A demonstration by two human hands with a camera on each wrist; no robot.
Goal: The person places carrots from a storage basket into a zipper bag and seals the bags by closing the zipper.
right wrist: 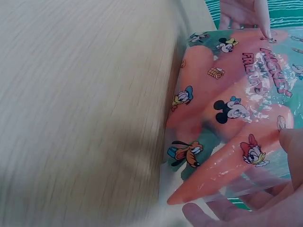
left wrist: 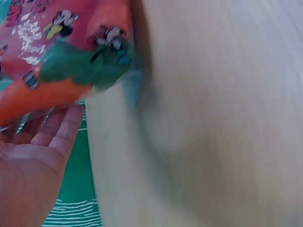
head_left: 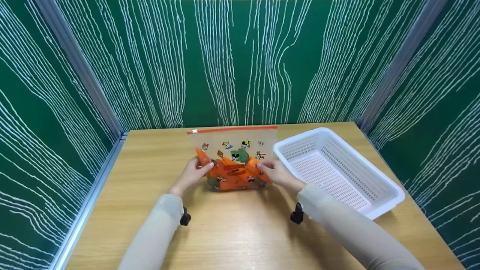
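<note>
A clear zip bag point(head_left: 240, 144) with cartoon characters and a red slider strip stands upright over the table, held at both sides. Inside it lie several orange carrots point(right wrist: 227, 156) with green tops point(left wrist: 80, 64). My left hand point(head_left: 194, 173) grips the bag's left side, thumb in front and fingers behind. On the right side my right hand point(head_left: 279, 173) holds it the same way, its thumb pressing over a carrot. The right wrist view shows the fingers point(right wrist: 232, 210) under the bag's edge. The slider sits at the strip's left end.
A white plastic basket point(head_left: 339, 170) with slotted walls stands to the right, beside my right forearm. Wooden table point(head_left: 240, 228) lies under everything. Green panels point(head_left: 240, 63) with white wavy lines enclose the back and sides, with metal posts point(head_left: 84, 67) at the corners.
</note>
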